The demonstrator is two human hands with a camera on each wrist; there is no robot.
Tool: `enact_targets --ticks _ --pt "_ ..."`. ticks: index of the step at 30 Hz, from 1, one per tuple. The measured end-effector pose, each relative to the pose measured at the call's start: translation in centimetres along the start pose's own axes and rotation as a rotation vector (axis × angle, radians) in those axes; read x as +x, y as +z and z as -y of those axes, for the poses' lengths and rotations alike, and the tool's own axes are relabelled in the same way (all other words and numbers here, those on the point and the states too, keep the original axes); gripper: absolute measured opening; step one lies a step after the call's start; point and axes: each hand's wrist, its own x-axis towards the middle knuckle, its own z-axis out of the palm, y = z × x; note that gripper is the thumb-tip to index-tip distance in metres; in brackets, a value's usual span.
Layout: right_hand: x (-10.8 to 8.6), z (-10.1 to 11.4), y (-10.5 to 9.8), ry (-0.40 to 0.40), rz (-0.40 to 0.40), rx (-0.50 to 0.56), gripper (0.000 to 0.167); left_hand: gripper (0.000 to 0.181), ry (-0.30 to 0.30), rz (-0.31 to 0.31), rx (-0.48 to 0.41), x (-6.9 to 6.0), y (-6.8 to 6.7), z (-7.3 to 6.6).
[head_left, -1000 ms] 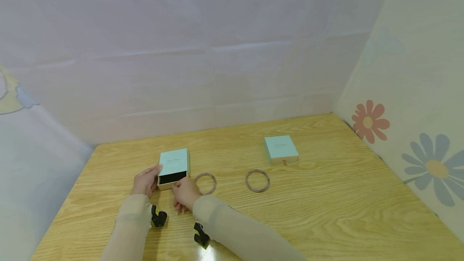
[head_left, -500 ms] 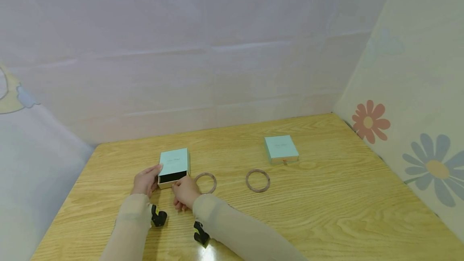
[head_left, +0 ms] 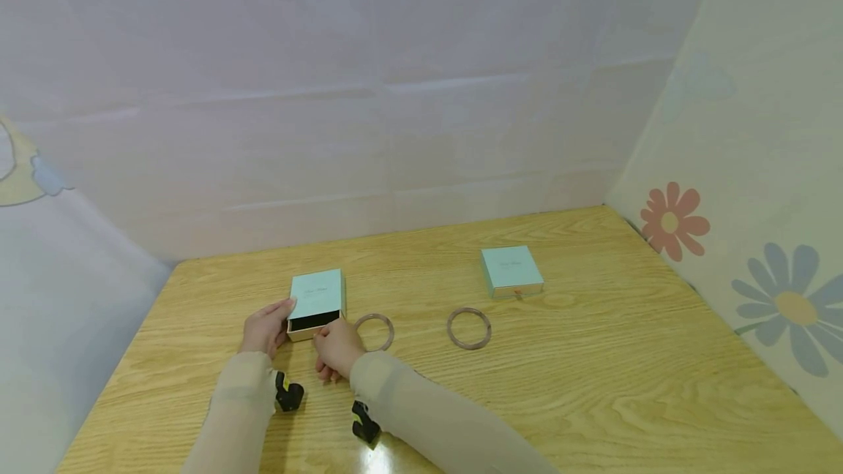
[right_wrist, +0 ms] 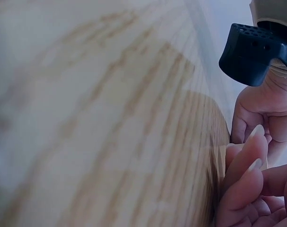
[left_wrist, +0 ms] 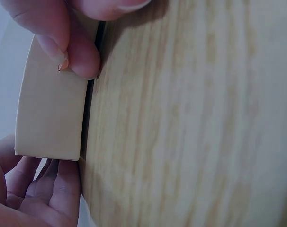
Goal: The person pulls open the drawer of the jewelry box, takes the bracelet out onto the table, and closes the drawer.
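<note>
A mint-green drawer-style jewelry box (head_left: pixel 316 294) lies on the left of the table, its drawer (head_left: pixel 306 334) partly out and showing a black inside. My left hand (head_left: pixel 264 327) grips the box's left side near the front. At the drawer front, my right hand (head_left: pixel 339 349) pinches a small orange ribbon tab (left_wrist: pixel 63 65) between thumb and finger, seen in the left wrist view. Just right of that hand lies a brownish bangle (head_left: pixel 390 332), partly hidden behind it. The right wrist view shows the curled fingers (right_wrist: pixel 245 189) of my right hand.
A second bangle (head_left: pixel 488 328) lies flat on the wooden table (head_left: pixel 593 371) further right. Behind it stands another mint-green box (head_left: pixel 511 266) with its drawer in. A pale cloth wall (head_left: pixel 395 130) rises along the back edge.
The drawer front has slid very slightly inward, narrowing the black gap, and my right hand has moved a touch with it. The bangles and the other box stay in place.
</note>
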Motion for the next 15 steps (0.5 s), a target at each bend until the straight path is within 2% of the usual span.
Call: enact_targets --ticks 5,15 --pt "-0.02 0.01 0.03 0.003 -0.005 -0.001 0.027 0.057 -0.004 -0.001 -0.029 0.13 0.03 0.08" --pt "-0.1 0.16 0.15 0.023 -0.014 0.026 0.022 0.056 0.008 0.014 -0.028 -0.03 -0.02 0.01"
